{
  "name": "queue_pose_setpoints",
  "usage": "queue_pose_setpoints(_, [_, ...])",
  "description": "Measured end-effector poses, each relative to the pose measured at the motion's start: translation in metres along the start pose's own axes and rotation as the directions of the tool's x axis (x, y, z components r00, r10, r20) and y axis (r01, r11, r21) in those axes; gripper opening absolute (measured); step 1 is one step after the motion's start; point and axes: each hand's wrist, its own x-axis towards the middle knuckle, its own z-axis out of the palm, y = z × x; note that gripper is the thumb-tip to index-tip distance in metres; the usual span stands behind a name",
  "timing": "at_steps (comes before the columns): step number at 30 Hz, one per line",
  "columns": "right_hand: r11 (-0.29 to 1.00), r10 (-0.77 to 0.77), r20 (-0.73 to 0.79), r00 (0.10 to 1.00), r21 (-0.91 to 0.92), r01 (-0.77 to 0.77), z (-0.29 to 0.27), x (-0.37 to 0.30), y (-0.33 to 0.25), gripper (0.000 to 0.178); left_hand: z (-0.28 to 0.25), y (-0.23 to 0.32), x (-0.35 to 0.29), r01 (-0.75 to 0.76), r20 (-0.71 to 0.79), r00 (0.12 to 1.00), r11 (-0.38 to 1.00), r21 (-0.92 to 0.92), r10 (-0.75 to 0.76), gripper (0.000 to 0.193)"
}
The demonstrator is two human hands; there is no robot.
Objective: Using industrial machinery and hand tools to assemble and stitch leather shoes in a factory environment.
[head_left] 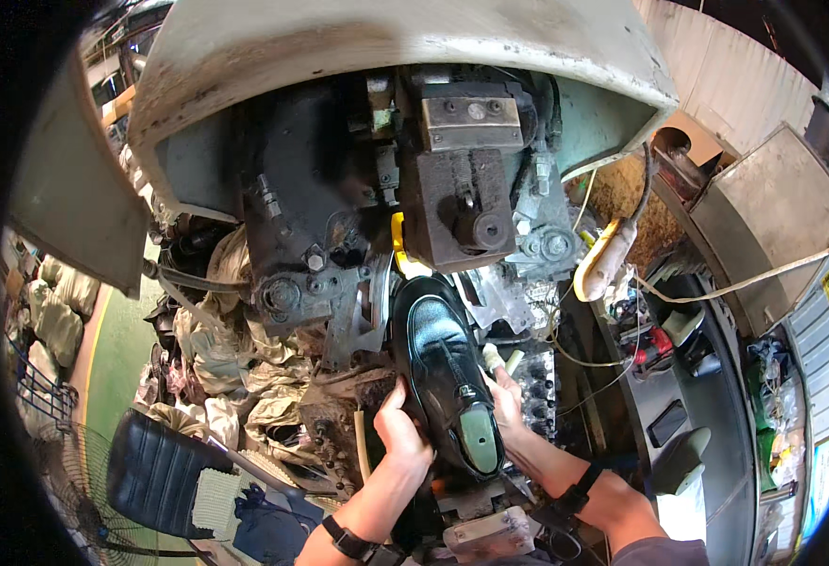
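Note:
A black leather shoe point(438, 344) stands in the middle, its toe pointing away from me, with a green last point(478, 438) showing in its heel opening. My left hand point(401, 434) grips the shoe's left side near the heel, thumb up and the other fingers mostly hidden. On the opposite side, my right hand point(505, 404) holds the shoe by its right rear edge. The toe sits among the metal clamp parts of a machine, below a dark steel block point(462, 209) and beside a yellow piece point(399, 241).
A pale machine hood point(414, 38) arches overhead. To the right hangs a yellow-and-white handle point(605, 259) on a cable, above a grey shelf with a phone point(667, 424). Cloth bundles point(273, 377) and a black chair point(150, 472) are at left.

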Motion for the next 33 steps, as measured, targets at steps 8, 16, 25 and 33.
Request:
queue_pose_setpoints(8, [0.996,-0.088,0.014,0.996,0.014,0.088,-0.011,0.030,0.021,0.067,0.006,-0.011,0.014,-0.278,-0.098,0.949,0.943,0.183,0.299,0.032])
queue_pose_setpoints(16, [0.954,-0.010,-0.061,0.998,-0.300,-0.008,-0.039,-0.007,-0.047,0.049,-0.083,-0.003,0.037,-0.226,0.147,0.973,0.607,0.761,0.179,0.025])
queue_pose_setpoints(25, [0.887,-0.092,-0.257,0.962,-0.460,-0.038,-0.128,-0.049,-0.089,0.066,-0.175,-0.087,0.028,-0.226,0.253,0.965,-0.258,0.939,0.074,0.063])
queue_pose_setpoints(33, [0.870,-0.175,-0.101,0.979,-0.481,0.106,-0.119,-0.070,-0.103,0.063,-0.172,-0.017,-0.080,-0.245,0.243,0.955,-0.010,0.970,0.171,0.069])
